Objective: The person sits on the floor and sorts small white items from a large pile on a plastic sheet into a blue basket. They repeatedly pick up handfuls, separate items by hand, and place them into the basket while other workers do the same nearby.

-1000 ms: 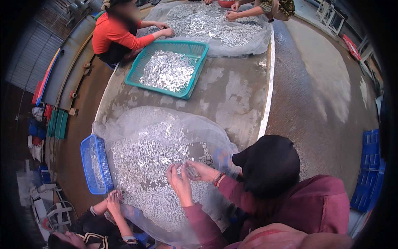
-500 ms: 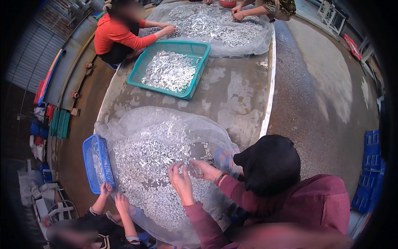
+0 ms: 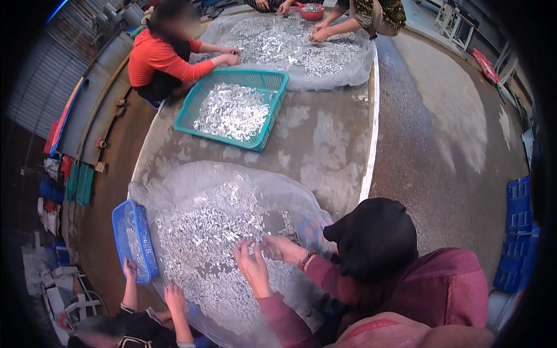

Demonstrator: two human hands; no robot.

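My left hand (image 3: 252,268), in a maroon sleeve, is raised with bent fingers close to my right hand (image 3: 283,249), which wears a bracelet. The fingers of both hands are drawn in over a spread of small silvery loop-shaped pieces (image 3: 200,229). Whatever they grip is too small to make out. The pieces lie on a translucent mesh sheet (image 3: 180,177). A rounded black shape (image 3: 374,235), apparently my bent knee, rises beside my right forearm.
A blue basket (image 3: 152,249) stands left, with a co-worker's hand (image 3: 130,268) at its rim and another (image 3: 174,297) over the sheet. Farther off, a green basket (image 3: 272,119) holds more pieces. Other co-workers sit around a second pile (image 3: 272,43) by a red bowl (image 3: 311,13).
The view has shifted, so the far things appear lower. The co-worker's hand at lower left has moved left to the blue basket. My hands stay close together in nearly the same place.
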